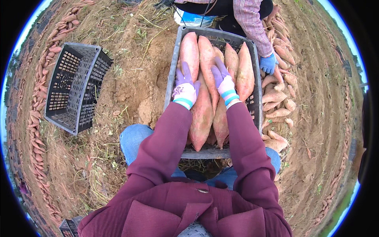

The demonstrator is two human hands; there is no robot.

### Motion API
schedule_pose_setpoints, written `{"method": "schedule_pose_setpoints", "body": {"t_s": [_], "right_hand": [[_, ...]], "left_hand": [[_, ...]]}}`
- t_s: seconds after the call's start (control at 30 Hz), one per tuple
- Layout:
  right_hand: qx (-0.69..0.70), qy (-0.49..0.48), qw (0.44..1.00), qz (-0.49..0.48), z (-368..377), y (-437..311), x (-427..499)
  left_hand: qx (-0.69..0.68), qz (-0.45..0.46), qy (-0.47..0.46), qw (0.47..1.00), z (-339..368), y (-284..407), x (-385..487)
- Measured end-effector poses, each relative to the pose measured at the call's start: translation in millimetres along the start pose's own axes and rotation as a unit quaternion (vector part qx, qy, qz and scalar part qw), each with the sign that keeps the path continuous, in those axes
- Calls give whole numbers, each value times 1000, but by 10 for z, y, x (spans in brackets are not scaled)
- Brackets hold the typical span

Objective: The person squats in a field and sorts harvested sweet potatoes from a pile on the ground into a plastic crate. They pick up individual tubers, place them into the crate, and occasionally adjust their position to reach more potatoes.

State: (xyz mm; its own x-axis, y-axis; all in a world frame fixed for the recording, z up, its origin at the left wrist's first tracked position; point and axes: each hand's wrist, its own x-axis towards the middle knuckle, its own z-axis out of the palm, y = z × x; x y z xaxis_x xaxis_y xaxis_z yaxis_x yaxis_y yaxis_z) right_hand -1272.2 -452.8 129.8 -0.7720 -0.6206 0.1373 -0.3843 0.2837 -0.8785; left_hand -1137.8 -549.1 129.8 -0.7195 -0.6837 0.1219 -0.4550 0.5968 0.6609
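A black plastic crate stands before me, with several large sweet potatoes lying lengthwise in it. My left hand, in a purple and white glove, rests on the sweet potatoes at the crate's left side, its fingers on a pale pink one. In a matching glove, my right hand lies on the sweet potatoes right of the middle, next to a long one. Both hands are spread and grip nothing that I can see.
On the left an empty black crate stands on the soil. Sweet potatoes lie in a long row far left and in a heap on the right. Beyond the crate another person's blue-gloved hand touches the heap, near a white and blue bag.
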Motion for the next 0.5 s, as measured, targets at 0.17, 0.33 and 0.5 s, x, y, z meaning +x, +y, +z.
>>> {"method": "schedule_pose_setpoints", "body": {"t_s": [0.17, 0.33, 0.5], "right_hand": [[16, 69, 997, -5, -196, -110, -37], [-123, 72, 969, -200, -37, -630, 475], [-304, 131, 894, -301, 457, -666, 878]], "left_hand": [[57, 0, -38, 998, -7, -30, -170], [97, -28, -70, 992, -91, 75, -125], [101, -41, -65, 992, -3, 25, -135]]}}
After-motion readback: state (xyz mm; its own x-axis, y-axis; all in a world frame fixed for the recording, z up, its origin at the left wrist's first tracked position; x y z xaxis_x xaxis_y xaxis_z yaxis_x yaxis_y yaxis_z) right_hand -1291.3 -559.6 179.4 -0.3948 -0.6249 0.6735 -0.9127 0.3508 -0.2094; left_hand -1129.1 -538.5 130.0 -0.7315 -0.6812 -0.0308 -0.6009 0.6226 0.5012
